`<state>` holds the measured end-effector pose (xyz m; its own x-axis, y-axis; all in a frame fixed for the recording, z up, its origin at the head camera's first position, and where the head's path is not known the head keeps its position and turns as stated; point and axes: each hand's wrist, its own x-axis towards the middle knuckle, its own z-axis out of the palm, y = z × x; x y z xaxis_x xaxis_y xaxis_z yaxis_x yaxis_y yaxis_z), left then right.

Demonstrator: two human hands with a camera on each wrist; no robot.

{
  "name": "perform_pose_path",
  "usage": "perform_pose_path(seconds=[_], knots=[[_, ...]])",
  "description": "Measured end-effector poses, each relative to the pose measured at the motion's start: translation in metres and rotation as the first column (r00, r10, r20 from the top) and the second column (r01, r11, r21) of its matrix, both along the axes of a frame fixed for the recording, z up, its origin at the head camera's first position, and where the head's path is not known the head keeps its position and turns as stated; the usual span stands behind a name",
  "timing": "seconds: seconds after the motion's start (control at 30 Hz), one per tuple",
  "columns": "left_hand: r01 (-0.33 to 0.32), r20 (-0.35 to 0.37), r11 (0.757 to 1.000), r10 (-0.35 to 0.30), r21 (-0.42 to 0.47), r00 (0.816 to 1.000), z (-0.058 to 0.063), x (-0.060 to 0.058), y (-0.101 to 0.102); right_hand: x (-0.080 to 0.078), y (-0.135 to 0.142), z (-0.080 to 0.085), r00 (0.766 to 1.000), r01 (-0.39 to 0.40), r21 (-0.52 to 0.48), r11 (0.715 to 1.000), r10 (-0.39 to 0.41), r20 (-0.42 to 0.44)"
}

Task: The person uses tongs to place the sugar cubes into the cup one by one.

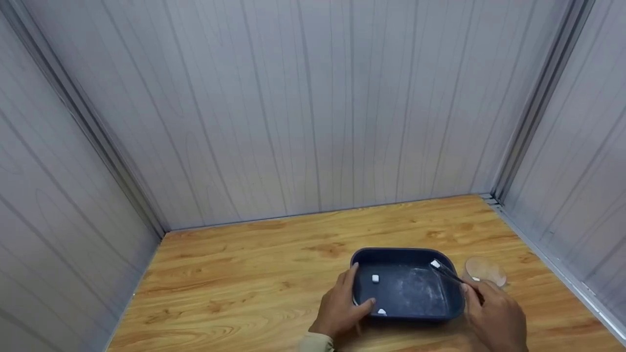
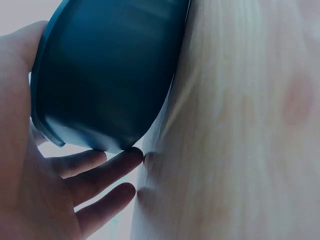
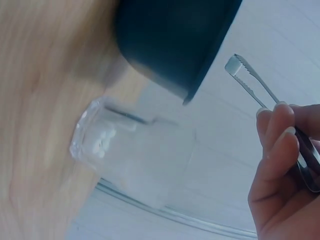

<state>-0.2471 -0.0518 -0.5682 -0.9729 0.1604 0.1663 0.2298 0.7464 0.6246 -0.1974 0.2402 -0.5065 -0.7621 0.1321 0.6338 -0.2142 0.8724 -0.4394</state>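
Observation:
A dark blue plastic basin (image 1: 411, 291) sits on the table. My left hand (image 1: 340, 304) grips its left side, thumb over the near rim and fingers along the outer wall. A white cube (image 1: 375, 278) lies inside the basin, and another white piece (image 1: 382, 311) is by the near rim next to my thumb. My right hand (image 1: 500, 313) holds metal serrated-tip tweezers (image 3: 260, 85). Between the tips is a white cube (image 3: 233, 65), above the basin's right side in the head view. Close to the right hand stands a clear glass (image 3: 150, 155) with white pieces at its bottom.
The wood-patterned table (image 1: 234, 278) extends left of and behind the basin. Pale panel walls (image 1: 318, 107) enclose it at the back and both sides. A metal track (image 1: 552, 254) runs along the right edge, beyond the glass.

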Motion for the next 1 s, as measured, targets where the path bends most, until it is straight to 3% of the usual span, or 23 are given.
perform_pose_path(seconds=[0.27,0.7,0.8,1.0], knots=[[0.0,-0.036,1.0,0.0,-0.005,0.999,-0.002,0.0,-0.001,0.002,0.018,0.004,0.996,0.059,-0.065,0.996,-0.063,-0.07],[-0.013,0.009,1.0,0.013,-0.004,1.0,0.001,0.001,0.001,0.008,0.044,0.0,0.979,0.198,-0.133,0.971,-0.188,0.082],[-0.016,0.017,1.0,0.016,-0.002,1.0,0.0,0.001,0.0,0.008,0.047,-0.003,0.968,0.218,-0.126,0.968,-0.199,0.152],[-0.008,-0.004,1.0,0.008,0.002,1.0,-0.002,0.001,0.0,0.008,0.054,-0.008,0.957,0.225,-0.105,0.969,-0.199,0.211]])
